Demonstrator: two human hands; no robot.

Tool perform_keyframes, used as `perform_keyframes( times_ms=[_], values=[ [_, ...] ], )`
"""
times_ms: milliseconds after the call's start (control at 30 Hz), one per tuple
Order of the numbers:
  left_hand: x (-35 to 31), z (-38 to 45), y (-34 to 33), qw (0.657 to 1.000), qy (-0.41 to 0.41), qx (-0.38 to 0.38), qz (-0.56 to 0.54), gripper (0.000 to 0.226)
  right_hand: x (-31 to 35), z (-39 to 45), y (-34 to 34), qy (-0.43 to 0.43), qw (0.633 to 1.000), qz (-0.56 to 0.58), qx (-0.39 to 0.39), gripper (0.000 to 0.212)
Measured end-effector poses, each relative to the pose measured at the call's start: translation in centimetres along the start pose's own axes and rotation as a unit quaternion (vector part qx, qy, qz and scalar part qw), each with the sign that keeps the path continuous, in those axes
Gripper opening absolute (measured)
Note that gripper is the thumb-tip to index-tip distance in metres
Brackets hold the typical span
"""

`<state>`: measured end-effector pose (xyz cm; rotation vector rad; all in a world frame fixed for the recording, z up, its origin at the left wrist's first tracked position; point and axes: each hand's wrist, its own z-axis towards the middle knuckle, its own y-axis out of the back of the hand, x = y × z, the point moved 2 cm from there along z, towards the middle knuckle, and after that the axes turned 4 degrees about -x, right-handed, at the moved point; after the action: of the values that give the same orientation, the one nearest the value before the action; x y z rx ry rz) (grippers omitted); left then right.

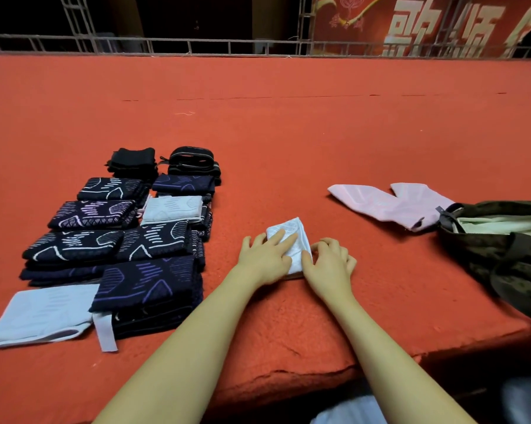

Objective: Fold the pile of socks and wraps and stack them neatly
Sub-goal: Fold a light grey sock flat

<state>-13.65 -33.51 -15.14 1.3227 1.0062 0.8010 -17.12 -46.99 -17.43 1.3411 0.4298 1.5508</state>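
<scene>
A person's two hands work a small white sock (291,240) into a fold on the red felt-covered table (288,133), directly in front of them. The left hand (265,260) lies flat on the sock with fingers straight and spread, apparently pinning the cloth so the fold keeps its shape. The right hand (330,264) sits at the sock's right edge with fingers curled, the fingertips seeming to pinch or tuck that edge, though the exact grip is hard to read.

To the left, finished work is laid out in rows: dark navy patterned folded socks (145,283) in overlapping stacks, two pale blue folded pieces (44,316) among them, and at the far end a black folded stack (132,162) beside a rolled black wrap (192,162). The grouping appears to sort like with like and to keep the done pieces clear of the working spot.

To the right, well apart from the hands, a pair of pink socks (389,205) lies flat and unfolded, likely next in line. Its lower end touches a camouflage bag (502,252) that stands open at the table's right edge, pale cloth showing inside. Judging by the layout, most of the pile is already folded.
</scene>
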Motion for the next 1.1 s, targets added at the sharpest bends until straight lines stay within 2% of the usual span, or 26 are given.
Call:
perform_keyframes(
  times_ms=[133, 233, 333, 467, 600, 767, 900, 967, 1100],
  values=[
    [-0.2, -0.2, 1.3, 0.999, -0.028, -0.019, 0.023, 0.054, 0.4, 0.0, 0.4, -0.006, 0.999, 0.035, 0.032, 0.022],
    [0.3, -1.1, 2.8, 0.995, -0.035, -0.093, 0.009, 0.055, 1.7, -0.5, 1.1, 0.017, 0.993, 0.113, -0.022, 0.018],
    [1.6, -2.6, 5.2, 0.978, -0.058, -0.202, 0.018, 0.055, 4.2, -1.1, 2.6, 0.091, 0.973, 0.186, -0.097, 0.019],
    [4.4, -5.2, 8.7, 0.929, -0.114, -0.341, 0.082, 0.05, 8.3, -1.7, 4.5, 0.204, 0.946, 0.209, -0.137, 0.012],
    [8.4, -8.9, 10.8, 0.894, -0.142, -0.4, 0.143, 0.04, 13.3, -2.9, 4.9, 0.302, 0.922, 0.189, -0.152, 0.017],
    [14.7, -14.8, 11.6, 0.863, -0.135, -0.47, 0.124, 0.032, 20.0, -5.1, 3.8, 0.396, 0.884, 0.17, -0.181, 0.012],
    [19.3, -19.0, 11.3, 0.846, -0.123, -0.513, 0.074, 0.013, 24.9, -7.3, 1.3, 0.461, 0.85, 0.183, -0.179, 0.004],
    [21.1, -20.9, 10.6, 0.836, -0.113, -0.534, 0.055, 0.011, 26.8, -8.4, 0.1, 0.478, 0.842, 0.192, -0.164, 0.014],
    [24.0, -23.8, 8.0, 0.823, -0.09, -0.556, 0.071, 0.008, 28.9, -10.6, -2.6, 0.514, 0.832, 0.18, -0.105, 0.008]
  ],
)
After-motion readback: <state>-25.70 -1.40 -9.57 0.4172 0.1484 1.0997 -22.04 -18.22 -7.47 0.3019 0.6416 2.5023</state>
